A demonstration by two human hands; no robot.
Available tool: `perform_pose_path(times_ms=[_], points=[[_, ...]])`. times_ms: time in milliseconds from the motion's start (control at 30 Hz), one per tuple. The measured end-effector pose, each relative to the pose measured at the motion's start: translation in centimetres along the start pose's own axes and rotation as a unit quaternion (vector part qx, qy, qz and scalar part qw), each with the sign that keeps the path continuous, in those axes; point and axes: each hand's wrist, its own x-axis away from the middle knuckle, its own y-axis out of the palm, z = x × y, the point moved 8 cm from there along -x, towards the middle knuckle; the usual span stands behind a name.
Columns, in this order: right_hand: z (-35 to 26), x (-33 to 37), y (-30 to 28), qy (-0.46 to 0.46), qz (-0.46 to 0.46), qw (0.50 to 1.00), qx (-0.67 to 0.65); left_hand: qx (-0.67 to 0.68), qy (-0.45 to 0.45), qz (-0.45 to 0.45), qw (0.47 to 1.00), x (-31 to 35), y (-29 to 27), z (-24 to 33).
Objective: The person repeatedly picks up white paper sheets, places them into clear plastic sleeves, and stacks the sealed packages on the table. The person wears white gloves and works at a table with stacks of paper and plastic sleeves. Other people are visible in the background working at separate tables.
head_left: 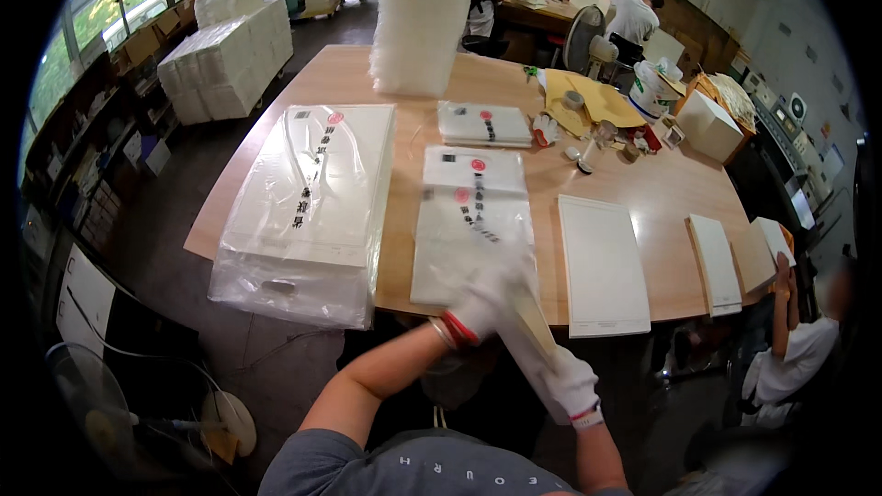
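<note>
Two white-gloved hands work at the near edge of a pale wooden table [661,184]. Between them, a slim paper stack [535,323] slants from the table edge down toward the person's right, its cream edge turned upward. The right hand [571,384] is closed around the stack's lower end. The left hand [485,298], blurred, lies by its upper end, over the near part of a pile of printed plastic bags [470,197]; whether its fingers grip anything cannot be told. Red wristbands [458,328] circle the left wrist. Left of the pile lies a larger stack in clear plastic [317,193] with a handle slot; behind the pile, a smaller bag pile [484,124]. To the right, a broad white paper stack [604,266] and a narrower one [715,262] lie apart. A tall white column [413,18] stands at the far side.
</note>
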Motion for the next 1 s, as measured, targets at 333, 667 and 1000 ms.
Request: perform_pose_path(times_ms=[333,667,1000], points=[[6.1,-4.7,6.4,0.212,0.190,0.957,-0.059,-0.224,-0.133,-0.288,0.921,6.3,6.6,-2.2],[7.9,-8.1,11.6,0.123,0.000,0.983,-0.136,-0.076,-0.277,0.065,0.956,14.2,-5.2,-12.5],[3.8,0.1,10.6,0.107,-0.065,0.976,-0.177,-0.316,-0.236,-0.024,0.919,19.3,-7.4,-2.6]])
